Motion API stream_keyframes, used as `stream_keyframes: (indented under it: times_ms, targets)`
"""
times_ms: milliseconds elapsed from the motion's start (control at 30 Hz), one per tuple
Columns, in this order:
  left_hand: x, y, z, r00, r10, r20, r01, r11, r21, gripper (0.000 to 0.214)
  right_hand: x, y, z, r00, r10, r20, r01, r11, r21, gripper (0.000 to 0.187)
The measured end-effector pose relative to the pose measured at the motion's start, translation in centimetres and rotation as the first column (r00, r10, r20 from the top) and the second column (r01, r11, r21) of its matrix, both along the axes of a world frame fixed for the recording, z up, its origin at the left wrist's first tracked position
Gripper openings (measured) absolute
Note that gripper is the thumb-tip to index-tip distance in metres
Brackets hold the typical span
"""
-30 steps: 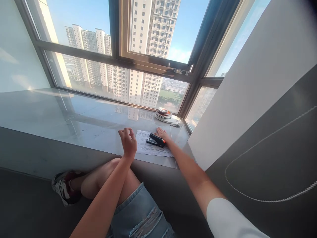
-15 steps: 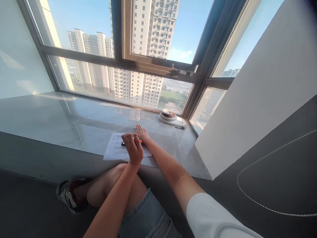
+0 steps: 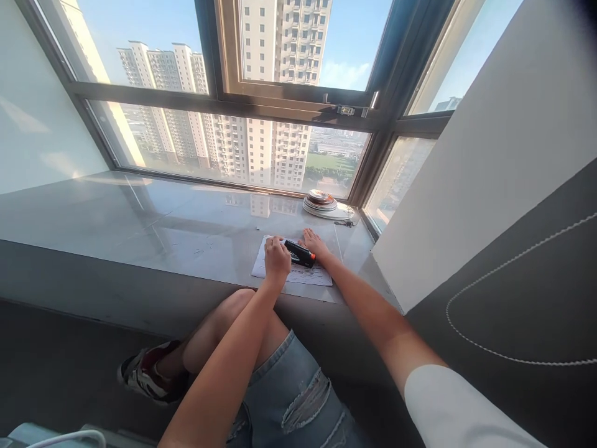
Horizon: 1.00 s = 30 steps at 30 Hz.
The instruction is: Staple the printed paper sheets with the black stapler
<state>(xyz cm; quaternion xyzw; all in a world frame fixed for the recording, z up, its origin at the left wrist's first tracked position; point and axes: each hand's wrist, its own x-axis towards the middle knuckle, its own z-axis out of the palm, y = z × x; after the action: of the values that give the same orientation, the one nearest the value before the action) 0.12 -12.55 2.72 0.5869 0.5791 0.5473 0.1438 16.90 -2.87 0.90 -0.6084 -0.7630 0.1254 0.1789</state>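
A black stapler (image 3: 302,255) with an orange tip is over the printed sheets of paper (image 3: 308,278) on the windowsill. My left hand (image 3: 277,256) has its fingers curled around the stapler's left end, and part of that end is hidden by them. My right hand (image 3: 315,242) lies flat with fingers stretched out at the top right of the sheets, just past the stapler's orange end. Nothing shows in its grasp.
The glossy grey windowsill (image 3: 186,218) runs below the window. Near its right corner sits a stack of round, plate-like things (image 3: 321,202), with a small dark item (image 3: 345,223) beside it. A beaded cord (image 3: 450,308) hangs at the right.
The sheets have slid right along the sill, with both hands shifting the same way. More of the stapler now shows between my hands. The view has tilted slightly.
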Motion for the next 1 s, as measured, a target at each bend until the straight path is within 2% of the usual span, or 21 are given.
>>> stream_keyframes:
  times_ms: [100,167,200,267,333,400,567,733,867,1000]
  targets:
    - [-0.6,0.4,-0.2,0.993,-0.046,0.107,0.056,0.994,-0.090,0.027,0.4,-0.7,0.9,0.995,-0.020,-0.098,0.029,0.995,0.094,0.059]
    - [-1.2,0.7,-0.2,0.976,-0.010,0.216,0.046,0.986,-0.160,0.025,1.2,-1.7,1.6,0.986,-0.016,-0.166,0.043,0.987,0.157,0.059]
    - [-1.5,0.9,-0.2,0.967,0.016,0.254,0.038,0.978,-0.203,0.024,1.8,-2.3,1.7,0.977,0.027,-0.212,0.012,0.984,0.178,0.062]
    - [-2.1,1.2,-0.4,0.956,0.060,0.288,0.018,0.964,-0.264,0.020,3.0,-3.7,1.8,0.928,0.203,-0.312,-0.144,0.969,0.202,0.059]
    - [-2.3,1.5,-0.6,0.952,0.084,0.295,0.007,0.955,-0.295,0.017,4.0,-4.6,1.4,0.841,0.383,-0.382,-0.329,0.923,0.201,0.053]
    - [-2.3,1.8,-0.7,0.950,0.090,0.300,0.005,0.953,-0.302,0.014,4.3,-5.0,0.9,0.784,0.449,-0.428,-0.414,0.893,0.177,0.052]
    - [-2.2,1.8,-1.2,0.944,0.073,0.322,0.010,0.969,-0.248,0.016,3.2,-4.4,0.5,0.740,0.447,-0.502,-0.431,0.889,0.156,0.046]
    - [-2.8,2.0,-2.2,0.906,0.048,0.419,0.039,0.980,-0.197,0.024,3.1,-4.0,0.2,0.765,0.356,-0.537,-0.383,0.921,0.065,0.046]
    - [-3.1,2.5,-2.8,0.834,0.045,0.550,0.058,0.984,-0.170,0.036,3.2,-4.0,-0.1,0.789,0.353,-0.503,-0.371,0.926,0.068,0.045]
    - [-3.6,2.8,-2.7,0.745,0.069,0.664,0.055,0.985,-0.165,0.043,2.8,-4.3,0.1,0.797,0.372,-0.476,-0.381,0.921,0.081,0.045]
